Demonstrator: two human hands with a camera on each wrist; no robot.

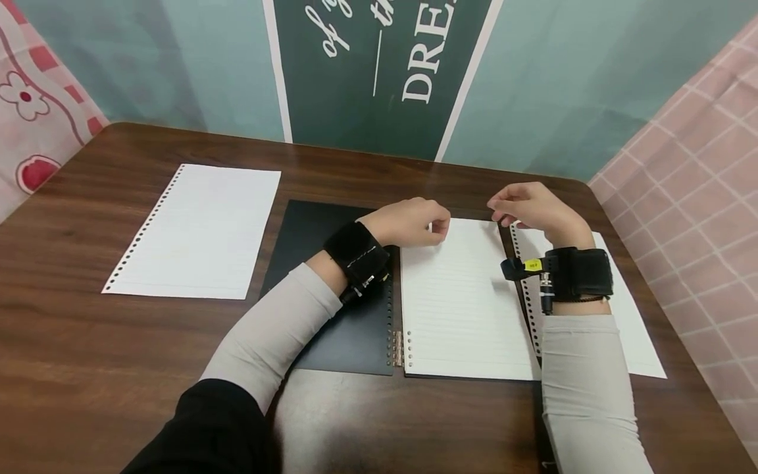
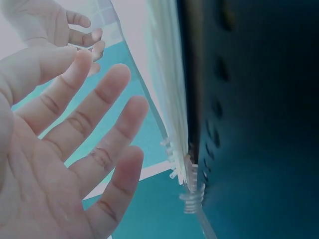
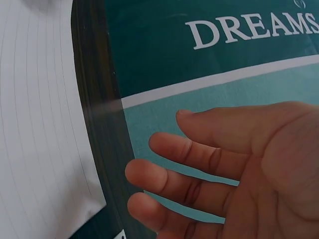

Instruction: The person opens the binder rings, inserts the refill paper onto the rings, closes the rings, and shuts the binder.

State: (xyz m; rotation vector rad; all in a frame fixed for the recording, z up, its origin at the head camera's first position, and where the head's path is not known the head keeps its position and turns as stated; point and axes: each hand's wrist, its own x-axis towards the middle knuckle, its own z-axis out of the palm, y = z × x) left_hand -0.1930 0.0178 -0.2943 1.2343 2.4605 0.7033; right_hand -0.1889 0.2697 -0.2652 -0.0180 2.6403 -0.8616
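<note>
The open ring binder [image 1: 379,309] lies mid-table, black cover spread left, lined pages stacked right of its rings. Above the pages' far edge hover the left hand [image 1: 411,222] and right hand [image 1: 530,205] (both relaxed, holding nothing). A loose punched sheet [image 1: 198,230] lies well left of the binder.

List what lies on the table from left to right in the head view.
Loose punched sheet → black binder cover → left hand → lined pages in the binder → right hand → loose sheet at the right edge.
</note>
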